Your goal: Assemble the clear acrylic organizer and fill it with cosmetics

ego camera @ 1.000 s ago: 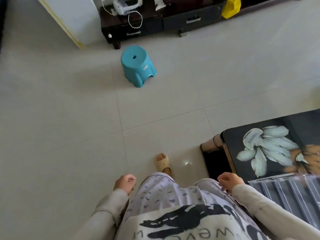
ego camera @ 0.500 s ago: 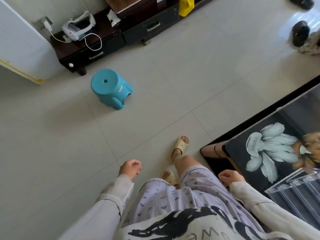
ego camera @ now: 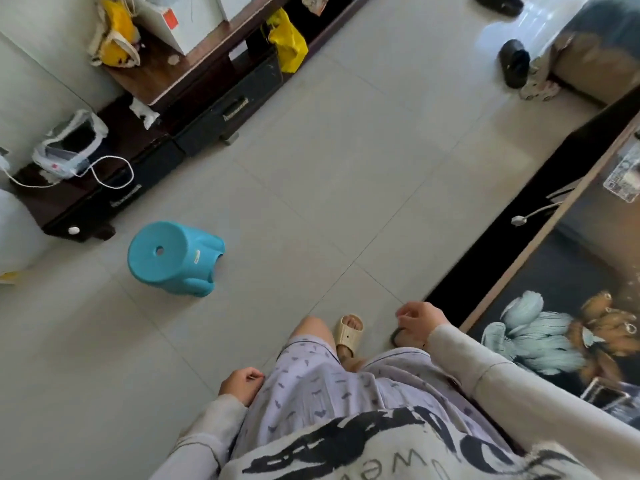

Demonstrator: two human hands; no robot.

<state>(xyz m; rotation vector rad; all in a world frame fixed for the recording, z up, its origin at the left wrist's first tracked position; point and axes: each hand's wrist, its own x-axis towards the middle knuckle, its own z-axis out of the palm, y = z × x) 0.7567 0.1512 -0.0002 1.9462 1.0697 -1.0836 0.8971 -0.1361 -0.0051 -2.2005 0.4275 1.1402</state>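
Note:
A corner of the clear acrylic organizer [ego camera: 607,396] shows at the lower right, on the black glass table [ego camera: 540,271] with a flower print. My left hand [ego camera: 242,384] hangs beside my left thigh, fingers loosely curled, holding nothing. In front of the table's near corner my right hand [ego camera: 420,323] is raised, its fingers also loosely curled with nothing in them that I can make out. Neither hand touches the organizer. No cosmetics are in view.
A blue plastic stool [ego camera: 173,258] stands on the tiled floor to the left. Behind it, a dark low cabinet [ego camera: 138,192] runs along the wall, with yellow bags [ego camera: 287,43] and a cabled device on it. Black slippers [ego camera: 514,62] lie beside a sofa at the top right.
The view has swung right and tilted, bringing more of the cabinet and the table's long edge into sight. My right hand has lifted forward off my thigh. Less of the organizer shows.

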